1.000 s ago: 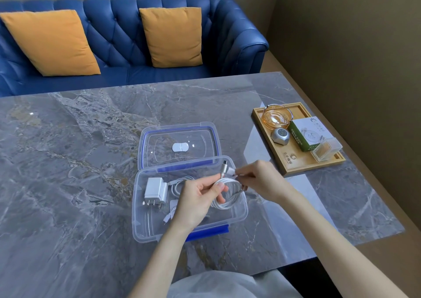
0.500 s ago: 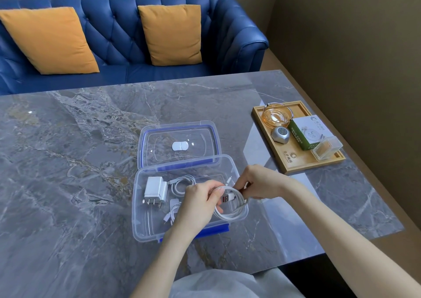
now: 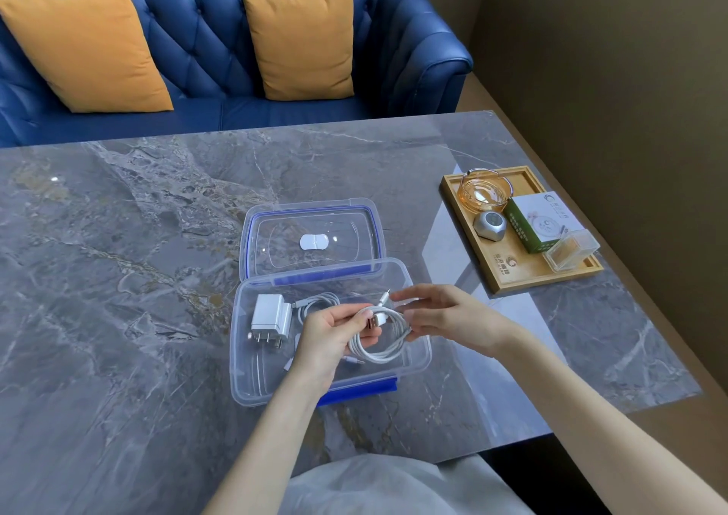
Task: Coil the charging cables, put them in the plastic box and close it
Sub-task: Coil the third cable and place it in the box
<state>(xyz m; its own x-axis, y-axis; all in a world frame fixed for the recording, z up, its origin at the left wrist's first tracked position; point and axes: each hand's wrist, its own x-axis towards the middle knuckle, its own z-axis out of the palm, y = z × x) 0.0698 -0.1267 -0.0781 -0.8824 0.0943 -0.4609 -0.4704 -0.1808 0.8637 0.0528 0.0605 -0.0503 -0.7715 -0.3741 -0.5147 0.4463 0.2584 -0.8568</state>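
A clear plastic box [image 3: 252, 380] with blue clips stands open on the marble table, its lid [image 3: 311, 239] folded back behind it. Inside lie a white charger plug [image 3: 270, 315] and another coiled white cable [image 3: 319, 302]. My left hand [image 3: 331, 339] holds a coiled white cable [image 3: 384, 339] over the box, thumb pressed on its USB end. My right hand [image 3: 445, 317] touches the coil's right side with loosely spread fingers, near the cable's other end [image 3: 384, 298].
A wooden tray [image 3: 512, 270] at the right carries an amber glass ashtray [image 3: 484, 189], a small grey gadget [image 3: 489, 225], a green-white carton [image 3: 541, 221] and a clear toothpick box [image 3: 571, 254]. A blue sofa [image 3: 394, 42] with orange cushions stands behind the table.
The coil has come down lower into the box. My right hand let go of the cable's end and its fingers spread beside the coil.
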